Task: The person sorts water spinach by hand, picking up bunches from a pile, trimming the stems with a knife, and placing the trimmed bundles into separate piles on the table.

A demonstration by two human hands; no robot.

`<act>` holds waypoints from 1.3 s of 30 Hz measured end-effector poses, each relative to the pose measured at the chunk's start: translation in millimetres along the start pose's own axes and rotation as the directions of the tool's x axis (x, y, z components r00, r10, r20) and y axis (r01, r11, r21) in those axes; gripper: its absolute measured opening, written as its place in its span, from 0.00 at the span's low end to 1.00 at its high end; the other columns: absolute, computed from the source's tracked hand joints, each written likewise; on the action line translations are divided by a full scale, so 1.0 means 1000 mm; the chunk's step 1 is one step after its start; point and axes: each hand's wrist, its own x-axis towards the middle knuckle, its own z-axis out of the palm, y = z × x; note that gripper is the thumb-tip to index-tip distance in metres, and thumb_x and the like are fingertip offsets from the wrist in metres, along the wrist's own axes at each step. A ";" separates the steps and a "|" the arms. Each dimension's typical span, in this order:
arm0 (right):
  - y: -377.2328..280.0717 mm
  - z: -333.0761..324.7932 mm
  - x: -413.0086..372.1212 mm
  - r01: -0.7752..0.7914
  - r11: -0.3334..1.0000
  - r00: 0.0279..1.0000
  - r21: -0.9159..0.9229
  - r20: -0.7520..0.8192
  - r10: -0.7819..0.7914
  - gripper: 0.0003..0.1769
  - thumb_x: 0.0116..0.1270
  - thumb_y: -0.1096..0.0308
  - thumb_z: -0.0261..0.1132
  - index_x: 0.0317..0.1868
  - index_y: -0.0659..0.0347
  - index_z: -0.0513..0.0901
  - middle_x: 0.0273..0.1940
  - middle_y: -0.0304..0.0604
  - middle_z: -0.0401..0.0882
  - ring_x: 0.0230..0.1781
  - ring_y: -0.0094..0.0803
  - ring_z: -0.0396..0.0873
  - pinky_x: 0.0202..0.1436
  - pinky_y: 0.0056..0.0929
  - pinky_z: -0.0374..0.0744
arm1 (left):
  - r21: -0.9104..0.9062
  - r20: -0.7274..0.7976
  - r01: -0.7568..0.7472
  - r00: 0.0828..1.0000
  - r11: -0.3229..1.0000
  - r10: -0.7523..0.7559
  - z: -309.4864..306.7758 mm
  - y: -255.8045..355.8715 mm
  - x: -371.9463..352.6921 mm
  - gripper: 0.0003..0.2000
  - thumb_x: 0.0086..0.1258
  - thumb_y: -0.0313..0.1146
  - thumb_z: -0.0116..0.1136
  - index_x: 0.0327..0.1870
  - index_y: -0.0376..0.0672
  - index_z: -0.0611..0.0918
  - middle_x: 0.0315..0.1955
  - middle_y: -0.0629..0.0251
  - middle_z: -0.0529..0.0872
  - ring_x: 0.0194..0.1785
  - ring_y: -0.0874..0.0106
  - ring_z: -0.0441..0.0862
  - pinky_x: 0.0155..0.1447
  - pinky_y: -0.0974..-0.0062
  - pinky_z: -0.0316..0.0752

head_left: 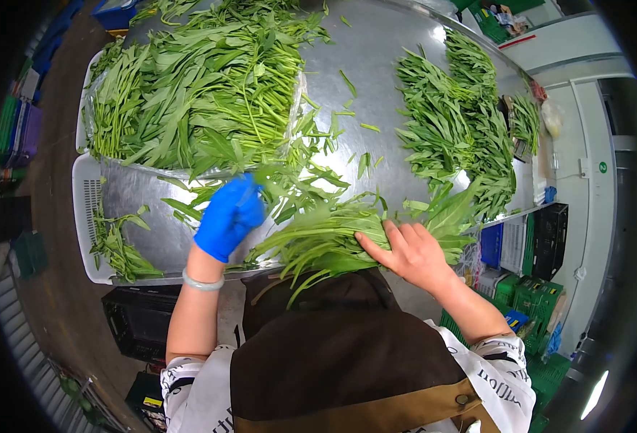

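A loose bunch of long-stemmed leafy greens (325, 234) lies at the front edge of the metal table, its stems toward the left. My right hand (408, 252), bare, is closed over the bunch from above. To the left of the stems is my left hand (233, 213), in a blue glove, with its fingers curled together near some loose leaves; whatever they hold, if anything, is too blurred to tell. Behind it a large heap of greens (203, 86) fills the back left. Sorted rows of greens (452, 115) lie at the back right.
The metal table (333, 65) carries scattered leaves and stem pieces. A white basket (86, 216) with a few greens stands at the left edge. Black crates (141, 317) sit below on the left, green crates (535, 299) on the right.
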 end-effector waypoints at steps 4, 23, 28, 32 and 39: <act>-0.002 -0.002 -0.005 -0.028 0.999 0.999 0.017 -0.039 0.028 0.36 0.50 0.72 0.60 0.64 0.40 0.73 0.42 0.48 0.78 0.26 0.28 0.70 0.29 0.25 0.72 | 0.330 -0.214 0.021 0.975 0.944 0.053 -0.045 0.021 -0.021 0.17 0.72 0.39 0.54 0.56 0.40 0.74 0.39 0.66 0.83 0.41 0.74 0.80 0.47 0.76 0.75; 0.003 0.014 0.003 -0.761 0.130 0.635 0.636 0.688 0.352 0.47 0.44 0.80 0.70 0.68 0.51 0.65 0.51 0.51 0.80 0.48 0.41 0.82 0.52 0.32 0.78 | 0.636 -0.310 0.186 0.950 0.749 0.027 0.026 -0.041 0.010 0.26 0.62 0.26 0.63 0.63 0.38 0.72 0.50 0.64 0.82 0.48 0.76 0.80 0.53 0.78 0.75; 0.000 0.024 -0.002 -0.645 -0.313 0.663 0.697 0.714 0.226 0.41 0.47 0.81 0.70 0.65 0.66 0.67 0.51 0.42 0.79 0.49 0.26 0.76 0.57 0.26 0.73 | 0.643 -0.514 0.025 0.755 0.766 0.406 -0.013 -0.018 0.021 0.13 0.61 0.26 0.64 0.47 0.36 0.83 0.36 0.66 0.85 0.37 0.77 0.80 0.44 0.80 0.75; -0.003 0.027 -0.006 -0.635 -0.441 0.611 0.634 0.762 0.216 0.41 0.46 0.81 0.70 0.65 0.66 0.67 0.52 0.40 0.78 0.51 0.27 0.75 0.57 0.26 0.73 | 0.784 -0.475 -0.076 0.567 0.616 0.673 -0.002 0.021 0.001 0.11 0.63 0.25 0.63 0.47 0.37 0.82 0.37 0.66 0.86 0.38 0.78 0.81 0.46 0.80 0.76; -0.015 0.030 0.007 -0.705 -0.146 0.624 0.694 0.705 0.338 0.42 0.46 0.76 0.72 0.65 0.61 0.67 0.48 0.48 0.81 0.49 0.29 0.78 0.57 0.26 0.74 | 0.919 0.307 -0.144 0.846 -0.367 0.436 0.072 -0.045 0.022 0.21 0.57 0.29 0.66 0.54 0.45 0.81 0.53 0.55 0.81 0.48 0.58 0.82 0.51 0.65 0.78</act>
